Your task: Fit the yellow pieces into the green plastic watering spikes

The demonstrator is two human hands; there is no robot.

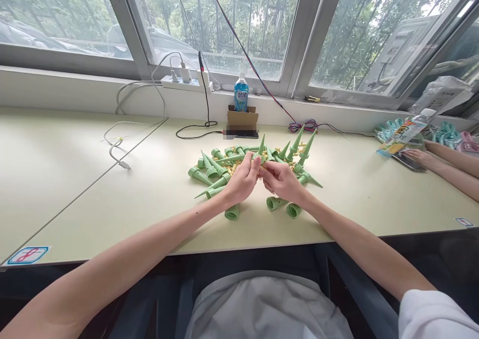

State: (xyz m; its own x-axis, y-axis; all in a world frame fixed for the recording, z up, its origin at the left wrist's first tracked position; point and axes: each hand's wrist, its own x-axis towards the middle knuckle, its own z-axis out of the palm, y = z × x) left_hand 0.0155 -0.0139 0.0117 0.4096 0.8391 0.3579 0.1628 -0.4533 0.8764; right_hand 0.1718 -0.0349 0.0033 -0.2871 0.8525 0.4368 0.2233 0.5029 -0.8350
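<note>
A heap of green plastic cone spikes [217,172] lies on the pale table [112,199], mixed with small yellowish pieces [234,168]. My left hand [243,180] and my right hand [281,180] meet above the heap, fingers pinched together. Between them they hold one green spike [261,147] upright, its tip pointing up. My right fingers press at its base; whether they also hold a small piece is hidden. Two cones [284,205] lie just below my right wrist, another [232,212] under my left wrist.
A small cardboard box [242,120] and a blue drink bottle [241,93] stand behind the heap. Cables and a power strip [185,82] run along the sill. Another person's hand [417,157] rests at the right by a packet [406,132] and a phone.
</note>
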